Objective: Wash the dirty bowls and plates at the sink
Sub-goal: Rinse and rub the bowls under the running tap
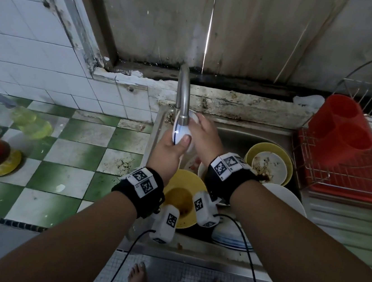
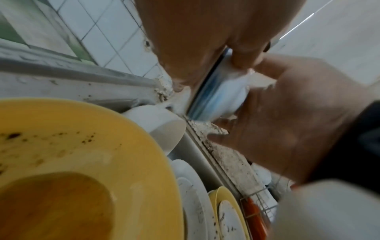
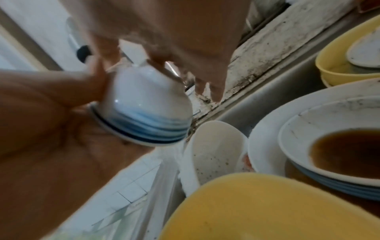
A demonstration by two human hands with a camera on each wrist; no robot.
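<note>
A small white bowl with a blue rim (image 1: 181, 132) is held on its side right under the spout of the steel tap (image 1: 182, 97). My left hand (image 1: 177, 144) grips its rim, thumb on the inside. My right hand (image 1: 200, 128) wraps its fingers over the bowl's outer side and foot. In the left wrist view the bowl (image 2: 216, 97) sits between my left hand (image 2: 195, 40) and my right hand (image 2: 298, 113). The right wrist view shows the bowl (image 3: 148, 110) with its blue bands, and my right fingers (image 3: 160, 61) on its foot.
The sink (image 1: 233, 129) holds a yellow bowl with brown liquid (image 1: 182, 197), a yellow bowl under a dirty white plate (image 1: 269, 163), stacked white plates (image 1: 286, 201) and a white cup (image 3: 213, 154). A red dish rack (image 1: 340, 182) stands right; bottles (image 1: 31, 120) stand left.
</note>
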